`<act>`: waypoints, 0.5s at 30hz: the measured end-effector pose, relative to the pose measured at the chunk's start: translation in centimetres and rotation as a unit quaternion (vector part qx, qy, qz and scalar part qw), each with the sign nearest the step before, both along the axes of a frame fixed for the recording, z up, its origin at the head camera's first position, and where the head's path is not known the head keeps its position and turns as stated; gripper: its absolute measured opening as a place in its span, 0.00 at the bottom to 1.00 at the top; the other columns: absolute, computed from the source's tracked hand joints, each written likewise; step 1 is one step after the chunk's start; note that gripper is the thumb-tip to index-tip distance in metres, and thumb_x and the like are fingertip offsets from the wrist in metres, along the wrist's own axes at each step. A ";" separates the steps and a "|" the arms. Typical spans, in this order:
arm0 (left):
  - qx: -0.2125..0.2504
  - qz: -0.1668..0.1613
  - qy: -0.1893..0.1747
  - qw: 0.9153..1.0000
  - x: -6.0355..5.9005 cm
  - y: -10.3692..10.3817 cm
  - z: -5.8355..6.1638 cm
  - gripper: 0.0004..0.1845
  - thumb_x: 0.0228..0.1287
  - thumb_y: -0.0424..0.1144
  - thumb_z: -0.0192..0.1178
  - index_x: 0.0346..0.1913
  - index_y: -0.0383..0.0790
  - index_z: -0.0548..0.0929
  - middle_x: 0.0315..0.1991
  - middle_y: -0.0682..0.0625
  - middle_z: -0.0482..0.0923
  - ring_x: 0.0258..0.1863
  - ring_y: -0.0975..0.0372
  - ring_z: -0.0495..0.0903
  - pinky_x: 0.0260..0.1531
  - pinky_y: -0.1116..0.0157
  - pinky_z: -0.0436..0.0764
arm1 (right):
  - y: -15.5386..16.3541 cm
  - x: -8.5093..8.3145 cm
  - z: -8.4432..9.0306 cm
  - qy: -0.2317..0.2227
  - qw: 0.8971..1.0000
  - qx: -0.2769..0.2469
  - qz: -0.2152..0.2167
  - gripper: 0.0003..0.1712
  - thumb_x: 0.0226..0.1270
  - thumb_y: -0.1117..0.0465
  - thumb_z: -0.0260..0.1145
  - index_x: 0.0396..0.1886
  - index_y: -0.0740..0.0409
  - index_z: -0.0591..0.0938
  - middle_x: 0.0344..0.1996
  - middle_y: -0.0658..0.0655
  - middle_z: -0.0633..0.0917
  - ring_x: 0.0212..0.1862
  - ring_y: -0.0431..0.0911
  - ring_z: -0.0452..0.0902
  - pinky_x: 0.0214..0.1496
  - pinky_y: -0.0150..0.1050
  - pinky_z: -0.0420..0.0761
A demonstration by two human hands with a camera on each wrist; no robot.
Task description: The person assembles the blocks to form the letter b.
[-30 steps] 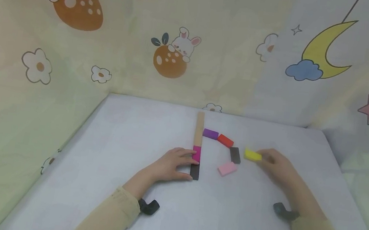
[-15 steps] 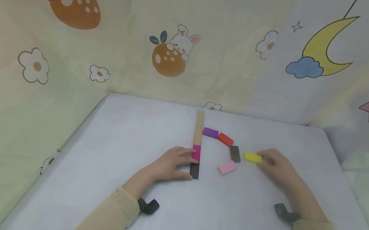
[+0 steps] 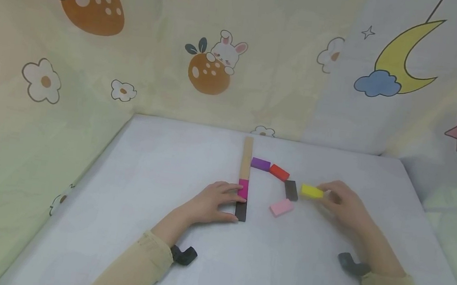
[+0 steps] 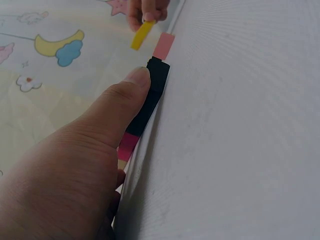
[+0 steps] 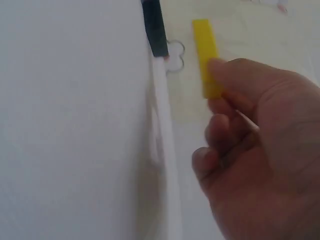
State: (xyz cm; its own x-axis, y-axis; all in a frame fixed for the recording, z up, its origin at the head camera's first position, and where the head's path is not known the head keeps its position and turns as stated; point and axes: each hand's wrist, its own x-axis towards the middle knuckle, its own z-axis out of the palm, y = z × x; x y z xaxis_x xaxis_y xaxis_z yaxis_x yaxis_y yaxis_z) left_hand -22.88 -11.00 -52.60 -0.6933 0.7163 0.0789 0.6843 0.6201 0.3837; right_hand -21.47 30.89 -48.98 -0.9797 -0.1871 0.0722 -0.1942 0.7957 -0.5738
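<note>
In the head view my right hand [image 3: 342, 204] pinches a yellow block [image 3: 311, 191] by its right end, just right of a dark grey block [image 3: 291, 190]. The right wrist view shows that yellow block [image 5: 204, 55] raised above the tabletop. My left hand [image 3: 210, 203] rests beside a straight column, its fingertips on a magenta block [image 3: 243, 188] and its thumb against the black block [image 3: 241, 212] at the near end. Wood-coloured blocks [image 3: 246, 159] make up the column's far part. From it a purple block [image 3: 260, 164] and a red block [image 3: 279, 172] lead toward the dark grey one.
A pink block [image 3: 281, 208] lies slanted below the dark grey block. The white tabletop [image 3: 167, 154] ends at the back against a printed cloth [image 3: 278, 82]. A black wrist-worn device [image 3: 183, 255] sits on each arm.
My right hand with the yellow block has shifted only slightly, a little up and left in the last half second. The left hand and the laid blocks stay put.
</note>
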 end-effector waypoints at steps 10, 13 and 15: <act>-0.007 0.005 -0.007 1.000 0.1 0.1 0.3 0.31 0.60 0.68 0.60 0.66 0.71 0.73 0.75 0.60 0.60 0.74 0.57 0.59 0.74 0.52 0.60 | -7.4 1.4 0.8 -0.049 0.997 0.001 0.067 0.19 0.62 0.55 0.72 0.53 0.43 0.82 0.45 0.46 0.79 0.49 0.43 0.74 0.49 0.37 0.82; -0.011 0.008 -0.009 1.000 0.2 0.2 0.3 0.31 0.60 0.68 0.60 0.67 0.71 0.72 0.75 0.60 0.59 0.74 0.57 0.58 0.74 0.51 0.60 | -9.5 2.0 0.6 -0.063 0.995 0.021 0.079 0.19 0.61 0.53 0.73 0.52 0.41 0.83 0.45 0.44 0.79 0.49 0.42 0.74 0.49 0.39 0.83; -0.013 0.010 -0.010 1.000 0.2 0.2 0.3 0.31 0.60 0.68 0.60 0.67 0.72 0.72 0.75 0.61 0.59 0.75 0.57 0.58 0.74 0.51 0.60 | -10.5 2.4 0.6 -0.064 0.994 0.031 0.087 0.19 0.60 0.53 0.73 0.52 0.40 0.83 0.45 0.42 0.79 0.48 0.40 0.75 0.50 0.38 0.83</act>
